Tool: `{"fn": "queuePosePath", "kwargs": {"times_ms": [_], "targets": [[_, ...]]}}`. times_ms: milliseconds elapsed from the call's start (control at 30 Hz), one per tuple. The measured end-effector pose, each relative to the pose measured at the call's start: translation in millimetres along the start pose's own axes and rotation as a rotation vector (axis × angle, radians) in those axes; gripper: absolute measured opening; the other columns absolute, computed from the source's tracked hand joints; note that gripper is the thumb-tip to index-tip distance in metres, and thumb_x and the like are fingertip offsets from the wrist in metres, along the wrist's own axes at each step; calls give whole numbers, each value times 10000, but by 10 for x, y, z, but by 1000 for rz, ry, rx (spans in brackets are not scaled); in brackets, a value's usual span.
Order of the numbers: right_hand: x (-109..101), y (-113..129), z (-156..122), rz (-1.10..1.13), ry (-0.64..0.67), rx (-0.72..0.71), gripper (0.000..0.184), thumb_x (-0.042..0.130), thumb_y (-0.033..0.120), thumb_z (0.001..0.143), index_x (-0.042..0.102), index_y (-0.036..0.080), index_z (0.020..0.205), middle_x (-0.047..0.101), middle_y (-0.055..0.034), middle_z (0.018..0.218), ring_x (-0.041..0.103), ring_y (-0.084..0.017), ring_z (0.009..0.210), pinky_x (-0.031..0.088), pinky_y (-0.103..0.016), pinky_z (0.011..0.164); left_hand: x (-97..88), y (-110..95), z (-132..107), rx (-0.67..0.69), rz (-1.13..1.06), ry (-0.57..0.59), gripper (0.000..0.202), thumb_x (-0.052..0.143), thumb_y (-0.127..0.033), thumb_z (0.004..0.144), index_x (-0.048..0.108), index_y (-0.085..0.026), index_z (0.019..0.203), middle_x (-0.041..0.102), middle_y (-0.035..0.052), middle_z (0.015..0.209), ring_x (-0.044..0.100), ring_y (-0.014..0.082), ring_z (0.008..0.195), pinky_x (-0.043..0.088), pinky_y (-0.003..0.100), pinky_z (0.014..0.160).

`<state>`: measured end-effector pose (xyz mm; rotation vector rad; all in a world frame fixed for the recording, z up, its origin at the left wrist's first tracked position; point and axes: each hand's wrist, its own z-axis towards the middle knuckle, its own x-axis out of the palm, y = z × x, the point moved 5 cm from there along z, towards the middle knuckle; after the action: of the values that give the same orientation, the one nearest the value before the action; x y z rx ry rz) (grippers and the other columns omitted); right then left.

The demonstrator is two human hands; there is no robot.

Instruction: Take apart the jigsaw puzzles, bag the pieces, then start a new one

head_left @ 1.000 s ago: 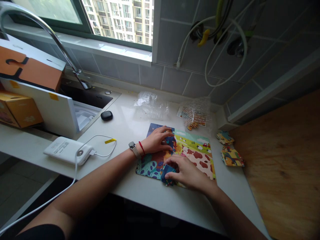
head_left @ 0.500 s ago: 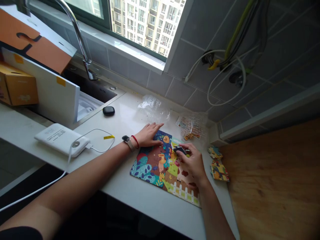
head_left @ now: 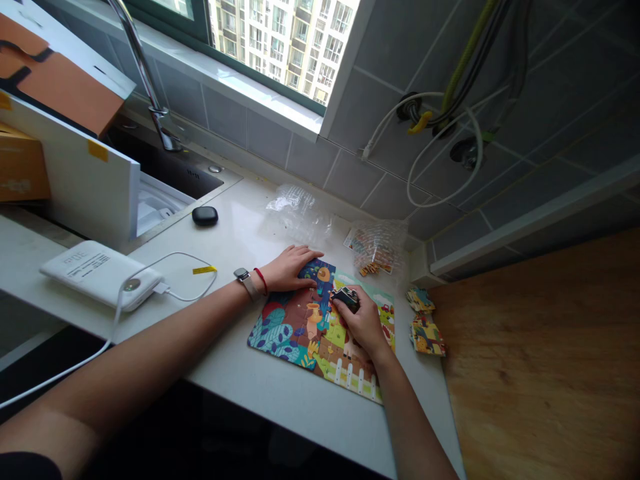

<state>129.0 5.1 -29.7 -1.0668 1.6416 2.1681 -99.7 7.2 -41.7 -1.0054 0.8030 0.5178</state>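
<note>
A colourful jigsaw puzzle (head_left: 295, 330) lies on the white counter (head_left: 250, 233). My left hand (head_left: 290, 267) rests flat on the puzzle's upper left corner, fingers stretched out. It wears a watch and a red string at the wrist. My right hand (head_left: 360, 320) lies over the puzzle's middle right, fingers curled round a dark puzzle piece (head_left: 345, 297) held near the top edge. Two small stacks of loose puzzle pieces (head_left: 424, 327) sit just right of the puzzle.
A clear bag of puzzle pieces (head_left: 377, 247) and an empty plastic bag (head_left: 297, 210) lie behind the puzzle. A white power bank (head_left: 95, 273) with cable, a black earbud case (head_left: 205, 215), a sink with tap (head_left: 150, 73), boxes (head_left: 65, 153) at left. Wooden board (head_left: 540, 360) at right.
My right hand lifted a dark piece from the puzzle's lower edge and carried it to the upper middle. My left hand slid to the top left corner. The camera view shifted.
</note>
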Motion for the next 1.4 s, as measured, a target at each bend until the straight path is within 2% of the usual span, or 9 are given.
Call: {"fn": "queuePosePath", "kwargs": {"times_ms": [333, 567, 733, 867, 967, 1033, 1167, 1400], "targets": [[21, -12, -10, 53, -33, 6, 285, 665, 488, 901, 665, 217, 988, 734, -37, 908, 662, -240, 837, 488, -316, 768, -57, -25, 8, 22, -75, -29, 576, 785, -462, 860, 621, -196, 1343, 633, 140, 1258, 604, 317, 1178, 479, 467, 1057], [34, -23, -10, 59, -8, 20, 295, 668, 495, 902, 667, 214, 994, 729, -36, 915, 659, -239, 843, 485, -320, 778, -93, 35, -3, 1, -145, -124, 556, 769, -183, 814, 634, -235, 1350, 531, 136, 1431, 545, 315, 1326, 464, 486, 1137], [31, -25, -20, 64, 1, 23, 289, 668, 496, 906, 667, 218, 985, 727, -34, 909, 658, -240, 842, 486, -320, 771, -160, 11, 15, -24, -274, -234, 431, 675, -107, 835, 700, -227, 1248, 574, 126, 1404, 571, 289, 1318, 462, 485, 1152], [30, -24, -17, 63, 1, 20, 287, 668, 497, 902, 658, 218, 973, 716, -26, 892, 653, -235, 827, 481, -317, 761, -198, 98, 35, -161, -611, -381, 328, 686, -187, 846, 712, -208, 1173, 622, 126, 1384, 594, 289, 1313, 481, 498, 1133], [32, -26, -16, 65, 0, 17, 290, 660, 502, 906, 657, 219, 969, 709, -24, 881, 649, -234, 821, 477, -315, 757, -142, 204, 37, -308, -937, -413, 411, 758, -249, 802, 669, -182, 1198, 628, 151, 1411, 605, 318, 1326, 497, 519, 1112], [33, -27, -16, 67, -1, 16, 291, 658, 503, 907, 657, 218, 966, 707, -26, 883, 646, -233, 822, 476, -314, 755, -108, 247, 30, -378, -1054, -408, 498, 811, -268, 757, 646, -168, 1216, 628, 170, 1418, 603, 334, 1336, 477, 534, 1128], [28, -23, -13, 54, -4, 10, 283, 658, 493, 901, 655, 217, 960, 707, -26, 878, 643, -228, 816, 475, -311, 757, -74, 296, -2, -487, -1092, -389, 566, 874, -282, 683, 654, -153, 1189, 651, 193, 1386, 658, 332, 1257, 458, 550, 1134], [23, -9, -8, 49, -2, 13, 300, 655, 506, 900, 661, 215, 973, 715, -28, 891, 651, -230, 822, 481, -314, 757, -44, 293, -11, -556, -1029, -306, 553, 888, -254, 634, 673, -159, 1134, 748, 165, 1230, 677, 333, 1209, 495, 546, 1080]]}}
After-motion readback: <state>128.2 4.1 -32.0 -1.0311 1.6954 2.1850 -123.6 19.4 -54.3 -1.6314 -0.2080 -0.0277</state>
